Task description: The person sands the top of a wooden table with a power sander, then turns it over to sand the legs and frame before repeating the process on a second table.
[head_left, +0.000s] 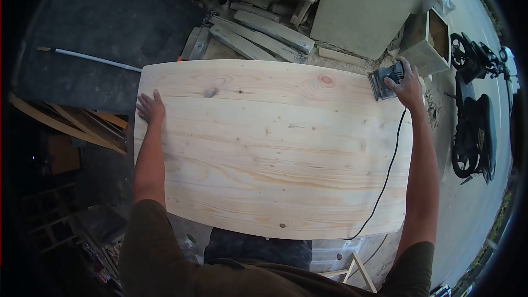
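Note:
A wide pale wooden panel [264,143] with knots and visible board joints lies flat in front of me. My left hand [149,106] rests on its left edge near the far corner, fingers spread, holding nothing. At the far right corner my right hand [407,85] is wrapped over a dark electric sander [385,81], whose flat base sits on the panel. From the sander a black cord [389,170] runs across the wood and over the near edge. My palm hides part of the sander's body.
Left of the panel is a dark surface [110,16] with a thin pale rod [99,60]. Dusty wood offcuts [258,33] lie beyond the far edge. An open wooden box [429,41] and a parked motorcycle [476,126] stand at right. A wooden frame [352,269] is near my body.

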A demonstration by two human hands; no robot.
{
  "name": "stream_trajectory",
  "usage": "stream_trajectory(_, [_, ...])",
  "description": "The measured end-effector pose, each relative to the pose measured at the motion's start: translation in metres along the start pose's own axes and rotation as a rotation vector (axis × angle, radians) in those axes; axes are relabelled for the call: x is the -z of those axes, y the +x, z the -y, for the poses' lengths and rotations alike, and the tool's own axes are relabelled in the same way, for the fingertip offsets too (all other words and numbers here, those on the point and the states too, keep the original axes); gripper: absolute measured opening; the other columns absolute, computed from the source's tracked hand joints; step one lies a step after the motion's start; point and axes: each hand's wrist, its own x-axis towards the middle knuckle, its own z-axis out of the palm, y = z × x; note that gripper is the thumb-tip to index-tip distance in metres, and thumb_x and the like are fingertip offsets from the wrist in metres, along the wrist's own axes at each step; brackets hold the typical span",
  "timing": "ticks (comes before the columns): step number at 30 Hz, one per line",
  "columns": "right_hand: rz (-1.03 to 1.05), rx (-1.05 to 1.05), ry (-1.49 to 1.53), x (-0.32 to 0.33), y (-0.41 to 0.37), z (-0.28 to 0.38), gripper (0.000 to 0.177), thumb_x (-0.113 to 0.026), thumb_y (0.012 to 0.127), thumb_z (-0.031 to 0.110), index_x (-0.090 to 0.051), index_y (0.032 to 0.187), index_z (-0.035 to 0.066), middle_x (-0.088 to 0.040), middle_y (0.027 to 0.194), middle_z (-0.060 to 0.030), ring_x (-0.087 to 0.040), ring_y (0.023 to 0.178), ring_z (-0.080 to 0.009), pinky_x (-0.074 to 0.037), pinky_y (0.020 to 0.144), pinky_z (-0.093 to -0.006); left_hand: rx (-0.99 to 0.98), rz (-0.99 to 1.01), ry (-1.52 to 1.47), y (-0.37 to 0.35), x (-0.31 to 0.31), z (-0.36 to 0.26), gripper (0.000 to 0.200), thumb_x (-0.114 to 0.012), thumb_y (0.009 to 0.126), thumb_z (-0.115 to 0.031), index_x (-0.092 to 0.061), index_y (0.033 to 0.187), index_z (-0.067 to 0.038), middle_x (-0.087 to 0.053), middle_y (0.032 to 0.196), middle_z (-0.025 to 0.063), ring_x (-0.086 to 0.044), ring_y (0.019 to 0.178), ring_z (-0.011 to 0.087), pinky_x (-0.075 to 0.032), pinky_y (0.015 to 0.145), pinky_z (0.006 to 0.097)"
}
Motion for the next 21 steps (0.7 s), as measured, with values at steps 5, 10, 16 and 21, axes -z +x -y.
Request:
stream_trajectory(5, [0.095, 0.117, 0.057, -0.047, 0.016, 0.182, 0.075, -0.087, 0.08, 0.029, -0.057, 0.147, 0.017, -0.061, 0.122, -0.0171, -0.066, 0.113, -0.0401, -0.054, 0.096, -0.0493, -0.07, -0.015, -0.054, 0.061, 0.005, 0.003, 0.08, -0.038, 0.109, -0.06, -0.029, 0.167, -0.006, -0.04, 0.165, 0.0198, -0.037, 0.151, 0.0437, -0.024, 0.125, 0.0584])
stream_trajectory(10, [0.156, 0.235, 0.056, -0.103, 0.021, 0.367, 0.076, -0.089, 0.078, 0.03, -0.058, 0.146, 0.018, -0.06, 0.12, -0.0178, -0.067, 0.111, -0.0403, -0.056, 0.094, -0.0494, -0.523, 0.016, -0.306, 0.123, 0.018, -0.005, 0.053, -0.045, 0.11, -0.041, -0.049, 0.156, -0.013, -0.062, 0.132, 0.0227, -0.06, 0.124, 0.0432, -0.049, 0.105, 0.0552])
stream_trajectory(16, [0.151, 0.373, 0.097, -0.164, 0.031, 0.556, 0.075, -0.089, 0.078, 0.032, -0.058, 0.145, 0.018, -0.058, 0.12, -0.0193, -0.067, 0.108, -0.0408, -0.058, 0.09, -0.0493, -0.891, -0.024, -0.764, 0.18, -0.006, -0.009, 0.036, -0.061, 0.105, -0.028, -0.071, 0.13, -0.004, -0.072, 0.116, 0.0221, -0.067, 0.115, 0.0409, -0.054, 0.098, 0.0463])
stream_trajectory(21, [0.216, 0.462, 0.149, -0.196, 0.03, 0.686, 0.076, -0.089, 0.08, 0.035, -0.057, 0.147, 0.018, -0.058, 0.119, -0.0206, -0.068, 0.106, -0.0425, -0.058, 0.088, -0.0504, -0.495, 0.198, -0.922, 0.122, 0.0, 0.066, 0.043, -0.058, 0.109, -0.03, -0.065, 0.142, -0.004, -0.071, 0.129, 0.0265, -0.067, 0.123, 0.0412, -0.053, 0.102, 0.0442])
